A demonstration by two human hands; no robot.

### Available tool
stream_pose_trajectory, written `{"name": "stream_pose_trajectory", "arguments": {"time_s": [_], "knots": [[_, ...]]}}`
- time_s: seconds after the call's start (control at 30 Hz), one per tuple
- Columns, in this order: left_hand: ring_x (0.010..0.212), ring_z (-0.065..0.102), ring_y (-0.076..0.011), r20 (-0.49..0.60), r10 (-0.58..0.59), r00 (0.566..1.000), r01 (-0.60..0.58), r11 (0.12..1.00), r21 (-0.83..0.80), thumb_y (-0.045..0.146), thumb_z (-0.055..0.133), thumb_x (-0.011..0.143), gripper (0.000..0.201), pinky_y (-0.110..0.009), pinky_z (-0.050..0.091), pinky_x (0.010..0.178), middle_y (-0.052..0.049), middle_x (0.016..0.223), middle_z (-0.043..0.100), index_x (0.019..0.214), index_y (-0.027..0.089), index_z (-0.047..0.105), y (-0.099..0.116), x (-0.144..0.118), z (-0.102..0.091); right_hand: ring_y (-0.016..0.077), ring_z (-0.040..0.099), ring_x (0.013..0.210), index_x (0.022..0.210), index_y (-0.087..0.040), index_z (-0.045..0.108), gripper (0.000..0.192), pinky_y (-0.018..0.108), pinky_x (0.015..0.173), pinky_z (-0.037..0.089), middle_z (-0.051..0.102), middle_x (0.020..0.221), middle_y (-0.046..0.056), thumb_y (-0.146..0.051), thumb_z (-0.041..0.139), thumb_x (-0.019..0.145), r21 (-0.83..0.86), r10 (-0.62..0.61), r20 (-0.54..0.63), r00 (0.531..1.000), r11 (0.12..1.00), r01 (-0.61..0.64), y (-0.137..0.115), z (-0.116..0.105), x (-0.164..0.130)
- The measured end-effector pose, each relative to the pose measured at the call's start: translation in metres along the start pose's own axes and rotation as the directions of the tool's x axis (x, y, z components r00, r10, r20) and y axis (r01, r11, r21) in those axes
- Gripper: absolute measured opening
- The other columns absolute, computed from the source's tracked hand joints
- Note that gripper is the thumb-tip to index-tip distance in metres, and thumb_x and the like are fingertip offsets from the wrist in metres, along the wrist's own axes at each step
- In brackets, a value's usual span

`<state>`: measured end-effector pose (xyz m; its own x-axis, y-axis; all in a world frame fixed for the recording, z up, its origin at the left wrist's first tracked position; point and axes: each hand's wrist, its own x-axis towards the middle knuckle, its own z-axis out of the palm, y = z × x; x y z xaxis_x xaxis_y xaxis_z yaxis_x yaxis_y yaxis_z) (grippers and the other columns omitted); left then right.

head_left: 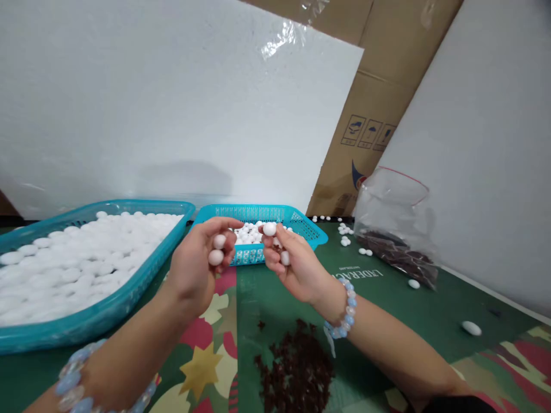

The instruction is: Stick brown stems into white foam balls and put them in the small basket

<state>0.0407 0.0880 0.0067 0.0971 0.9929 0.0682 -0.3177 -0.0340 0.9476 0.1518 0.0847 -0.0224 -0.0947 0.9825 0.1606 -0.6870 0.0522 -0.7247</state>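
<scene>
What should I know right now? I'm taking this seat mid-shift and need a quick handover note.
Left hand: holds two white pieces in its fingers.
Right hand: pinches one white piece at the fingertips, another tucked lower.
Both hands are raised in front of the small blue basket, partly filled with white pieces.
Large blue basket on the left is heaped with them.
A dark brown pile lies below the hands; a clear bag holds more.
Loose white pieces are scattered on the right.

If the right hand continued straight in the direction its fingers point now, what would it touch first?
Probably the left hand: the right hand points left toward it, each holding white pieces. If it passes behind, the small blue basket comes next; depth is unclear.
</scene>
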Motion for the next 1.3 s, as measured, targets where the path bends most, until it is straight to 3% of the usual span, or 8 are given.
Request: {"name": "stream_pose_trajectory", "arguments": {"time_s": [0.27, 0.37, 0.47, 0.57, 0.73, 0.93, 1.1, 1.3], "knots": [[0.037, 0.034, -0.0052, 0.052, -0.059, 0.997, 0.054, 0.994, 0.092, 0.003, 0.035, 0.051, 0.014, -0.016, 0.025, 0.035, 0.003, 0.044, 0.04, 0.055, 0.014, 0.042, -0.005, 0.003, -0.001, -0.0021, 0.032, 0.027, 0.055, -0.011, 0.046, 0.028, 0.007, 0.024, 0.02, 0.05, 0.044, -0.001, -0.02, 0.031, 0.076, 0.02, 0.056, -0.101, 0.993, 0.998, -0.054, -0.002, -0.004, 0.007], [0.037, 0.031, -0.0054, 0.082, -0.062, 0.995, 0.047, 0.985, 0.164, 0.009, 0.043, 0.054, 0.008, -0.016, 0.022, 0.034, 0.004, 0.039, 0.037, 0.059, 0.014, 0.048, -0.009, 0.003, -0.001, -0.0018, 0.032, 0.026, 0.053, -0.011, 0.045, 0.033, 0.008, 0.024, 0.019, 0.05, 0.044, -0.001, -0.02, 0.026, 0.078, 0.021, 0.08, -0.089, 0.993, 0.997, -0.079, -0.002, 0.0, 0.005], [0.036, 0.028, -0.0049, 0.15, 0.001, 0.989, -0.04, 0.965, 0.259, 0.02, 0.049, 0.057, 0.011, -0.015, 0.018, 0.033, 0.006, 0.038, 0.035, 0.066, 0.016, 0.052, -0.013, 0.002, -0.002, -0.0011, 0.032, 0.025, 0.053, -0.011, 0.045, 0.034, 0.008, 0.023, 0.018, 0.049, 0.042, -0.002, -0.02, 0.023, 0.078, 0.019, 0.109, -0.083, 0.991, 0.994, -0.108, -0.001, 0.003, 0.002], [0.036, 0.027, -0.0042, 0.211, 0.093, 0.973, -0.165, 0.918, 0.359, 0.027, 0.051, 0.057, 0.019, -0.016, 0.018, 0.033, 0.006, 0.042, 0.036, 0.074, 0.019, 0.054, -0.016, 0.002, -0.003, -0.0005, 0.032, 0.025, 0.053, -0.012, 0.044, 0.033, 0.008, 0.023, 0.017, 0.047, 0.038, -0.003, -0.022, 0.025, 0.078, 0.019, 0.131, -0.092, 0.987, 0.991, -0.13, 0.001, 0.005, -0.002], [0.035, 0.026, -0.0038, 0.279, 0.111, 0.954, -0.219, 0.895, 0.389, 0.027, 0.051, 0.058, 0.021, -0.017, 0.018, 0.032, 0.005, 0.044, 0.04, 0.078, 0.022, 0.056, -0.018, 0.004, -0.002, 0.0002, 0.033, 0.025, 0.052, -0.014, 0.044, 0.029, 0.008, 0.023, 0.017, 0.043, 0.034, -0.006, -0.028, 0.034, 0.074, -0.047, 0.091, -0.118, 0.989, 0.994, -0.097, 0.006, 0.007, -0.008], [0.031, 0.024, -0.0035, 0.29, 0.132, 0.948, -0.226, 0.92, 0.32, 0.021, 0.052, 0.056, 0.009, -0.016, 0.015, 0.028, 0.005, 0.038, 0.039, 0.061, 0.018, 0.059, -0.017, 0.002, 0.0, 0.0, 0.032, 0.027, 0.052, -0.014, 0.044, 0.028, 0.009, 0.024, 0.018, 0.041, 0.035, -0.007, -0.039, 0.047, 0.063, -0.144, 0.045, -0.113, 0.993, 0.988, -0.061, 0.011, 0.007, -0.009], [0.031, 0.025, -0.0035, 0.317, 0.12, 0.941, -0.215, 0.934, 0.285, 0.017, 0.053, 0.056, 0.009, -0.016, 0.015, 0.028, 0.005, 0.037, 0.038, 0.064, 0.018, 0.058, -0.019, 0.003, -0.001, -0.0002, 0.031, 0.028, 0.05, -0.015, 0.043, 0.03, 0.01, 0.025, 0.016, 0.038, 0.034, -0.008, -0.041, 0.056, 0.053, -0.144, 0.058, -0.099, 0.993, 0.987, -0.072, 0.012, 0.006, -0.01], [0.034, 0.027, -0.0029, 0.287, 0.085, 0.954, -0.169, 0.944, 0.283, 0.023, 0.054, 0.057, 0.011, -0.015, 0.017, 0.03, 0.004, 0.042, 0.041, 0.064, 0.016, 0.057, -0.023, 0.006, -0.003, -0.0002, 0.032, 0.027, 0.053, -0.015, 0.043, 0.032, 0.01, 0.025, 0.016, 0.039, 0.036, -0.008, -0.044, 0.055, 0.053, -0.096, 0.096, -0.07, 0.993, 0.99, -0.103, 0.011, 0.007, -0.01]]}}
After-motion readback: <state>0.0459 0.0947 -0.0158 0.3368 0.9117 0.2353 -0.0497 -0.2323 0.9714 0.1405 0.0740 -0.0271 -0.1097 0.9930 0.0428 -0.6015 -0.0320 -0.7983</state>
